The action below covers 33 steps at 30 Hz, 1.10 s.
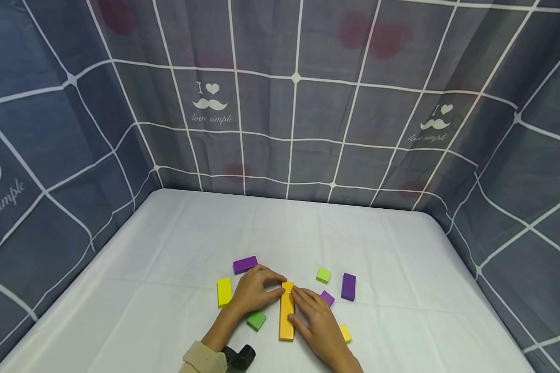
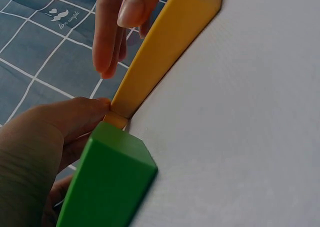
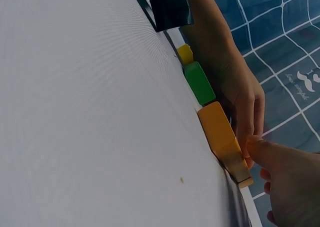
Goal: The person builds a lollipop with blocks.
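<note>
A long orange block [image 1: 287, 321] lies on the white table, pointing away from me, with a small orange block [image 1: 287, 286] against its far end. My left hand [image 1: 251, 291] pinches the small block between thumb and fingers from the left. Along the right side of the long block rests my right hand [image 1: 319, 322], its fingers fairly straight and the thumb touching the block's edge. In the left wrist view, a green block [image 2: 112, 177] stands close under the left hand, and the small orange block [image 2: 116, 120] is partly hidden behind it.
Left of the hands lie a purple block [image 1: 245, 264] and a yellow block [image 1: 224, 292]. To the right are a lime-green block [image 1: 323, 275], an upright-looking purple block [image 1: 348, 287], a small purple block [image 1: 327, 298] and a partly covered yellow block [image 1: 346, 333]. Checked curtains [image 1: 270, 103] surround the table.
</note>
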### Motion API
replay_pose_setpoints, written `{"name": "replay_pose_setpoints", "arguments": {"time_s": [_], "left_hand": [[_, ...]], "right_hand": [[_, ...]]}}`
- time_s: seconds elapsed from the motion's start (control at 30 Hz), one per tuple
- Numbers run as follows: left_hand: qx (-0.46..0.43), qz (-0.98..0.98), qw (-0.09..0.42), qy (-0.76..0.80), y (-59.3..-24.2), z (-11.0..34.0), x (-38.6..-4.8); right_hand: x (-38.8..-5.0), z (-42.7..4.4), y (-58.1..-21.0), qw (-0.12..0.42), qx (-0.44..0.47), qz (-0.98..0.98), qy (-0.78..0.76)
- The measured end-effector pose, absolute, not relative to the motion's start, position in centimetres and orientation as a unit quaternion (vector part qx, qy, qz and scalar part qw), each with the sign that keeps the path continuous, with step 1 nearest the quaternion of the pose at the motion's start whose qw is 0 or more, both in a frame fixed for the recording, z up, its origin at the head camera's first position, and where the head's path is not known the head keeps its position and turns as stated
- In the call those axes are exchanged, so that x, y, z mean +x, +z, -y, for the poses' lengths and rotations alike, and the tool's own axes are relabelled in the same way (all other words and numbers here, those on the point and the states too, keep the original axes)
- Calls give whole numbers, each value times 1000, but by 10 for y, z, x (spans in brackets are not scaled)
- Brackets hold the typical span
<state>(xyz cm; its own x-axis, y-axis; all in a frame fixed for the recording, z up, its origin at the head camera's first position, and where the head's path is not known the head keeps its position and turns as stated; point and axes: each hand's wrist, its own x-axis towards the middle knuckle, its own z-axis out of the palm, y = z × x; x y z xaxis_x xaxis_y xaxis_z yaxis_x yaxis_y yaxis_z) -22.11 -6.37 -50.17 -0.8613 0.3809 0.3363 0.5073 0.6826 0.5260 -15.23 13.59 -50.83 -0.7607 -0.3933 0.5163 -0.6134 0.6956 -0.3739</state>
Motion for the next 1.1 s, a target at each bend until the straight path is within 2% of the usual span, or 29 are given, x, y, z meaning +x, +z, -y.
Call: {"name": "replay_pose_setpoints", "arguments": {"time_s": [0.33,0.93,1.1], "left_hand": [[-256,905,133,-313,-503,63,-222],[-258,904,106,-324,-500,66,-222],[-256,884,80,-383,-497,67,-225]], "right_hand": [[-153,-136,-511,196,291,903,247],[-153,-135,-514,176,286,910,243],[-152,-135,-513,178,284,910,245]]}}
